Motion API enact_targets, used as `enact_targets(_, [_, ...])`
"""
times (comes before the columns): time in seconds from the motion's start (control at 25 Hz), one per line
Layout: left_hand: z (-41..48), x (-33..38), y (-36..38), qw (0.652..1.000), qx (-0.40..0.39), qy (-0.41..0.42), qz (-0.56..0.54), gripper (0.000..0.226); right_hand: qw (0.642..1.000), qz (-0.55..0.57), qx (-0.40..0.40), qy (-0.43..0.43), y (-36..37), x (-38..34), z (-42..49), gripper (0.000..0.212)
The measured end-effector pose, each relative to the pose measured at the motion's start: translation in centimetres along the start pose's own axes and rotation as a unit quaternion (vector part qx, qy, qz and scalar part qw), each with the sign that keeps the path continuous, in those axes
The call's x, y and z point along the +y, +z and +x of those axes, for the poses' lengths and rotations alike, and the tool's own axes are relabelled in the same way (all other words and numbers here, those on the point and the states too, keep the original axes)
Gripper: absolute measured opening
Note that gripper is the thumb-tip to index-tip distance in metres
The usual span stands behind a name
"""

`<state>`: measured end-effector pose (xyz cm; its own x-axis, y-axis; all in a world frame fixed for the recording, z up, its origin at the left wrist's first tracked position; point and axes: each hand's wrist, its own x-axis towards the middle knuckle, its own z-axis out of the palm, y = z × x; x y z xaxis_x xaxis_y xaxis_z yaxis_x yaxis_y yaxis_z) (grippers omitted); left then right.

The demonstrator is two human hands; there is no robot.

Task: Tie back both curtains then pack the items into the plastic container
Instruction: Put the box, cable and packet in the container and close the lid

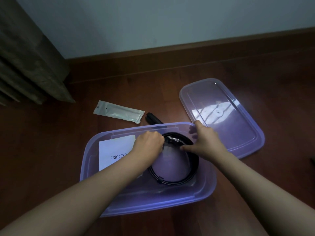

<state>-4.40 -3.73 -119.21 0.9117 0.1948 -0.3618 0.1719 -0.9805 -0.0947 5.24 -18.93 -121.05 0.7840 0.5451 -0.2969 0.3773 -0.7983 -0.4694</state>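
A translucent purple plastic container [119,200] sits on the wooden floor in front of me. Inside it lies a coiled black belt [172,180] with a metal buckle [173,139] at its far side, and a white paper sheet [115,150] printed "G2000" on the left. My left hand [149,143] is closed on the belt's far left edge by the buckle. My right hand [205,142] presses on the belt's right side, fingers spread against the container's far wall. A brown curtain [29,65] hangs at the upper left.
The container's lid [242,133] lies on the floor to the right. Beyond the container lie a clear plastic pouch [118,111] and a small black object [152,118]. A pale wall with a wooden skirting board [187,46] runs behind.
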Motion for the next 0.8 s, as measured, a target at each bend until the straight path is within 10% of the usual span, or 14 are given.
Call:
enact_targets(0.36, [-0.3, -0.1, -0.3, 1.000, -0.006, 0.007, -0.005, 0.040, 0.999, -0.001, 0.029, -0.017, 0.5, 0.4, 0.3, 0.049])
enact_targets(0.56, [1.9, -3.4, -2.1, 0.950, 0.247, 0.014, -0.191, 0.041, 0.999, 0.019, 0.036, -0.020, 0.7, 0.5, 0.3, 0.047])
enact_targets(0.64, [4.7, -5.8, -1.7, 0.956, 0.173, 0.015, -0.238, 0.021, 0.999, 0.023, 0.032, -0.019, 0.8, 0.6, 0.2, 0.048])
enact_targets(0.8, [9.2, -7.8, -1.3, 0.989, -0.019, 0.113, -0.098, 0.053, 0.999, 0.022, 0.033, -0.018, 0.8, 0.6, 0.4, 0.049])
